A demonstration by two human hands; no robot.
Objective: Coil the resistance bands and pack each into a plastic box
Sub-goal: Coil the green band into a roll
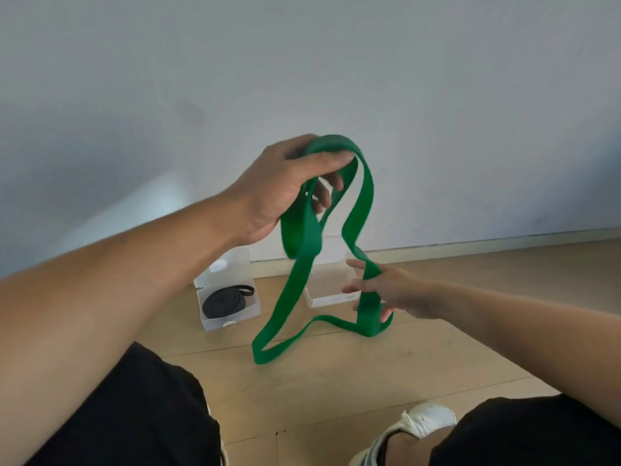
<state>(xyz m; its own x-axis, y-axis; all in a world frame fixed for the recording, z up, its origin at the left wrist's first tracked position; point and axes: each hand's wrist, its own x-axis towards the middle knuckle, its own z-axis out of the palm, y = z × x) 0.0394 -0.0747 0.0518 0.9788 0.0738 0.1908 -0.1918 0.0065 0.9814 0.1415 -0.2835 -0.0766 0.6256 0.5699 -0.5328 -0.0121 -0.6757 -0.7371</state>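
Observation:
A long green resistance band (364,200) hangs in loose loops in front of me. My left hand (285,186), raised in mid-air, grips its top fold between thumb and fingers. Lower and to the right, my right hand (386,290) holds another part of the band, which runs across its spread fingers. The lowest loop of the band hangs near the wooden floor. An open clear plastic box (232,317) on the floor at left holds a coiled black band (223,302). A second clear plastic box (327,290) stands behind the green band, partly hidden by it.
The boxes stand on a light wooden floor (403,364) close to a grey wall (437,112) with a pale skirting board. My knees in black shorts fill the bottom corners, and a white shoe (416,425) shows at the bottom right.

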